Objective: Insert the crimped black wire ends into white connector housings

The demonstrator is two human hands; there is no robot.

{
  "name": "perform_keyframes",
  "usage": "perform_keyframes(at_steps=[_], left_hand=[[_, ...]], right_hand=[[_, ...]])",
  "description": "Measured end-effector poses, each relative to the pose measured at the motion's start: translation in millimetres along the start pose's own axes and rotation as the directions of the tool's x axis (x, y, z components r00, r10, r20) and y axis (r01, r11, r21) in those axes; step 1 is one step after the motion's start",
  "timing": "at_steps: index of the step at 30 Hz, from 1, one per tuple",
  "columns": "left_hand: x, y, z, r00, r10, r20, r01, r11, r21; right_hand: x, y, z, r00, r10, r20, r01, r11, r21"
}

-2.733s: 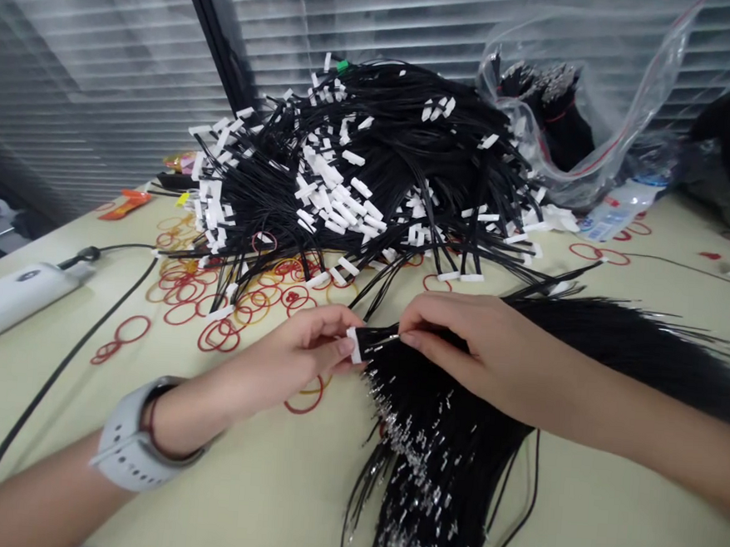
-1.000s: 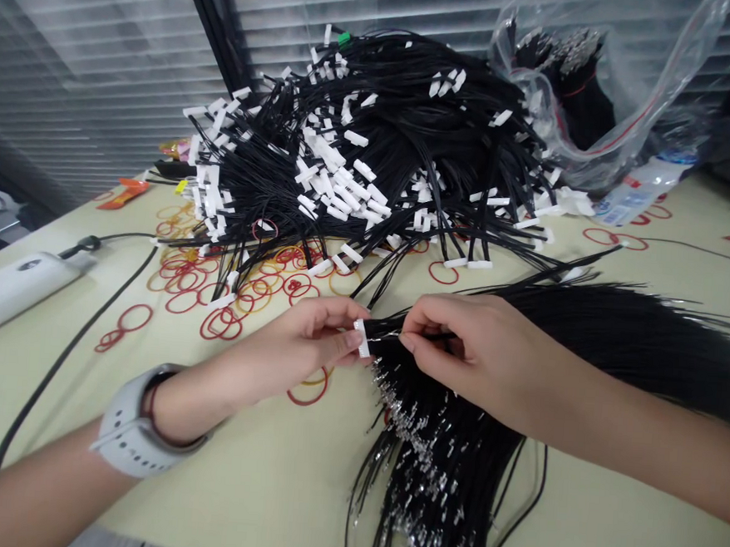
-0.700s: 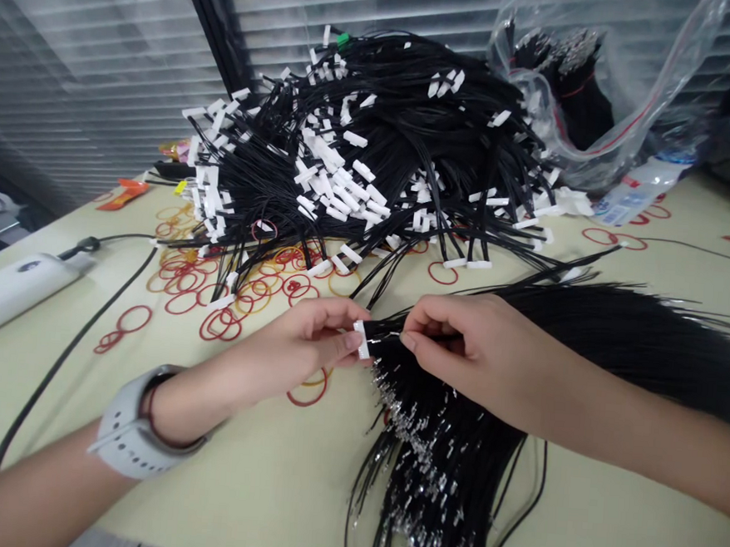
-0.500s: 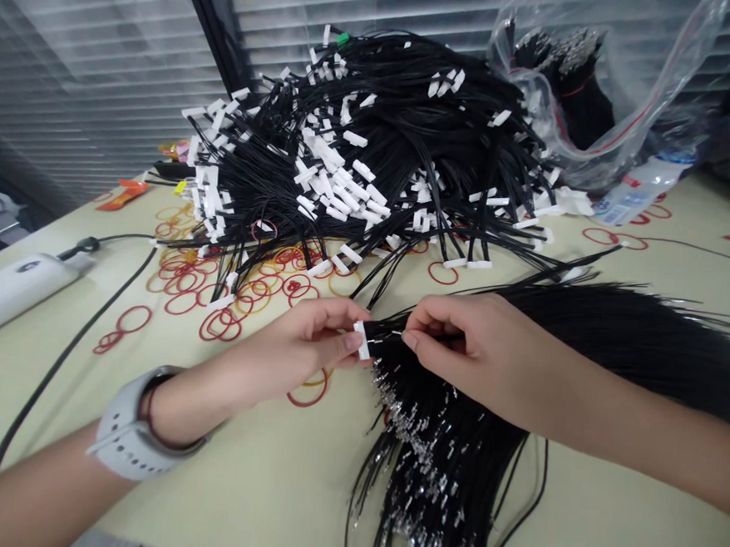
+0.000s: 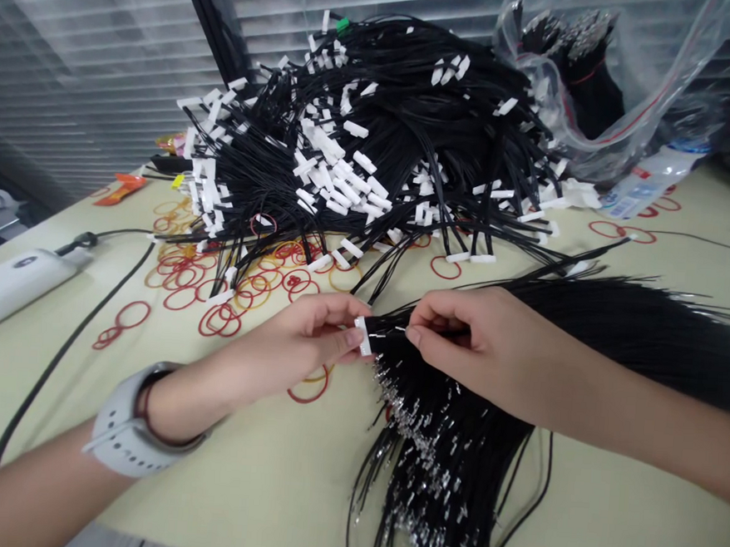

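Between thumb and fingers, my left hand [image 5: 320, 329] pinches a white connector housing [image 5: 364, 337] near the table's middle. Several black wires run from the housing toward the right. Just beside it, my right hand [image 5: 467, 331] is closed in a pinch on a thin wire with a silvery metal terminal [image 5: 391, 334]; the terminal points at the housing, and I cannot tell whether it touches. Under and around my right hand spreads a thick bundle of loose black wires [image 5: 465, 447], their crimped metal tips fanned toward the lower left.
Behind my hands lies a large heap of black cables with white connectors [image 5: 348, 156]. Red and yellow rubber bands [image 5: 221, 318] are scattered before it. A clear bag [image 5: 630, 142] of wires and a plastic bottle [image 5: 652, 181] stand back right. A white power strip [image 5: 14, 291] lies left.
Both hands keep nearly the same pose at the connector housing. The view has shifted slightly; no wire is visibly let go or newly taken.
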State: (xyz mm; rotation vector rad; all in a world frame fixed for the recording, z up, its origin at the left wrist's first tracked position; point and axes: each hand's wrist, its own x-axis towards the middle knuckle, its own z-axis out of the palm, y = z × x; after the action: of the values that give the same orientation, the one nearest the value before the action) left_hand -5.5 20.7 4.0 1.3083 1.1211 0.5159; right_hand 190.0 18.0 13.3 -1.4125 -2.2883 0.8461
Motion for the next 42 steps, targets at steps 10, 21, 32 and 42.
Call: perform_keyframes(at_steps=[10,21,32,42], left_hand=[[0.0,1.9,0.8,1.000,-0.014,-0.008,0.014,0.999,-0.039],[1.4,1.2,1.1,0.998,-0.056,-0.026,0.054,0.996,-0.070],[1.8,-2.4,1.3,0.999,0.047,0.018,-0.047,0.998,-0.031],[4.6,-1.7,-3.9,1.000,0.012,0.029,-0.011,0.999,-0.034]], right_hand=[[-0.7,4.1,3.3,1.000,-0.018,0.010,0.018,0.999,0.040],[2.7,7.3,3.8,0.991,-0.133,-0.001,0.133,0.991,0.023],[-1.6,14.9,22.0,0.901,-0.408,-0.143,0.384,0.908,-0.169],[0.8,15.8,28.8,0.791,-0.516,-0.330,0.462,0.856,-0.231]])
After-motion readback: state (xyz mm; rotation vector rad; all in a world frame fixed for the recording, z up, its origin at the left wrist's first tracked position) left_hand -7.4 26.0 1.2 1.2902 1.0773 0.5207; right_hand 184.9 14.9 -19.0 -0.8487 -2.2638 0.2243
